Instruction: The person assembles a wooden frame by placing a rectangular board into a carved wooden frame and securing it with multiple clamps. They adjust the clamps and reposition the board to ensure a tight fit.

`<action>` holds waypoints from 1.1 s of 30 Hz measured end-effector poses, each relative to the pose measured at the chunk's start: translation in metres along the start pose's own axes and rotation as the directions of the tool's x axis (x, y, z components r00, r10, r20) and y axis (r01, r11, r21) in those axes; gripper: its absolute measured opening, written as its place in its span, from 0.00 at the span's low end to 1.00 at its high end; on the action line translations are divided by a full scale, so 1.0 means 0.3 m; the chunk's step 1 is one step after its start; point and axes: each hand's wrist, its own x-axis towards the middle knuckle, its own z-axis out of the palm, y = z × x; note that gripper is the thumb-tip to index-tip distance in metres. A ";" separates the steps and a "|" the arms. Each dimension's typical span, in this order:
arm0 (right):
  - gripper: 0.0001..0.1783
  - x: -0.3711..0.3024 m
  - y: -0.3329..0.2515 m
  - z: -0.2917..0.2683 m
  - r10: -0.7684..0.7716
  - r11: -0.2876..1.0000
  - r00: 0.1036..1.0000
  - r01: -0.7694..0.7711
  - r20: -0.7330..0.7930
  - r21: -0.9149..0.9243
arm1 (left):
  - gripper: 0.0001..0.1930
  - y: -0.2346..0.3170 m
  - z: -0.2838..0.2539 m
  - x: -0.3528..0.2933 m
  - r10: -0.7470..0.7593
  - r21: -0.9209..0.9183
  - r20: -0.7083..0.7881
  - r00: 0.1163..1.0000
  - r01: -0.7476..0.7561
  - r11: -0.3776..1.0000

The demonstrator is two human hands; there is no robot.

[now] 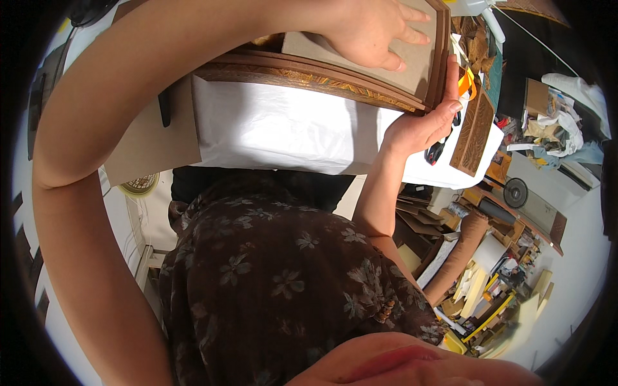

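Observation:
A brown wooden picture frame [322, 78] with a carved, gold-tinted outer edge lies across the far side of the table. Inside it sits a flat beige board [309, 46]. My left hand [373, 35] reaches over from the left and rests on this board, its fingers spread. At the frame's near right corner is my right hand [418, 132], gripping the corner from outside, one finger stretched along the side and the thumb near the corner. The frame's far side runs out of the picture.
White paper [277, 128] covers the table, with a brown board [158, 135] at its left. To the right lie a carved wood strip [475, 132], an orange loop [468, 83], a black-and-red tool [436, 153] and crumpled brown paper [476, 48]. Cluttered cardboard and a fan [515, 193] stand beyond.

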 end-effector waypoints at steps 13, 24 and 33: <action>0.31 0.033 0.058 -0.056 -0.056 0.998 0.997 0.057 0.043 -0.013 | 0.26 -0.026 0.076 0.090 0.066 0.305 -0.232 0.970 0.009 0.952; 0.21 0.033 0.072 -0.074 -0.080 0.997 0.996 0.079 -0.043 -0.026 | 0.31 -0.081 0.116 0.129 0.043 0.320 -0.037 0.998 -0.029 0.947; 0.19 0.040 0.025 -0.073 -0.001 0.998 0.998 -0.003 -0.061 -0.069 | 0.37 -0.071 0.021 0.163 0.053 0.146 0.169 0.984 -0.078 0.986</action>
